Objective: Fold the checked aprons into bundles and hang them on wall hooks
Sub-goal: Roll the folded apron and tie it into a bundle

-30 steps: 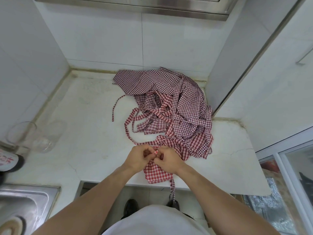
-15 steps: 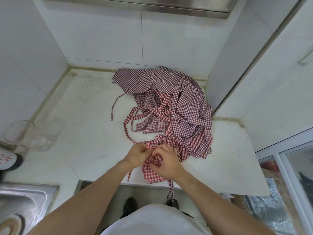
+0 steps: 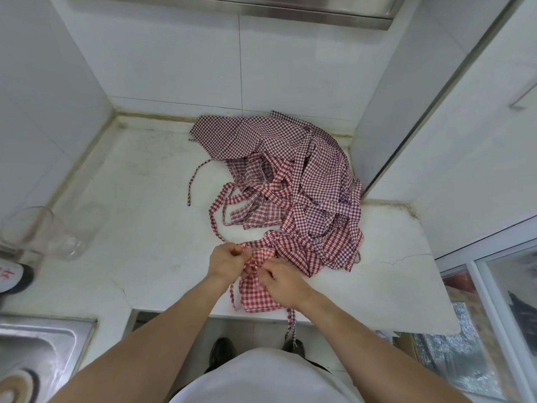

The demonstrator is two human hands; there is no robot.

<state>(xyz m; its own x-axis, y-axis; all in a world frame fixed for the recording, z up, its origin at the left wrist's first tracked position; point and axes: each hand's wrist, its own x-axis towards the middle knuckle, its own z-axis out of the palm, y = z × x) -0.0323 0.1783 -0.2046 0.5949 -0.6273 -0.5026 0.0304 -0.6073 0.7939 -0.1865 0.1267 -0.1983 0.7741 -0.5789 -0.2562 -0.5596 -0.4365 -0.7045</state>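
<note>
Left hand [image 3: 228, 258] and right hand [image 3: 283, 282] are both pinching the folded apron [image 3: 255, 295] strap at table [image 3: 145, 228] edge.

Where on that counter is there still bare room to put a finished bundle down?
Bare counter lies between the glass jars and the apron pile, and right of the pile at the front corner. The back right is crowded with aprons.

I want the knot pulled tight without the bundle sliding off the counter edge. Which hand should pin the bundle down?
Probably the right hand: it already lies over the folded apron bundle at the counter edge, while the left hand pinches the strap beside it and could pull.
</note>
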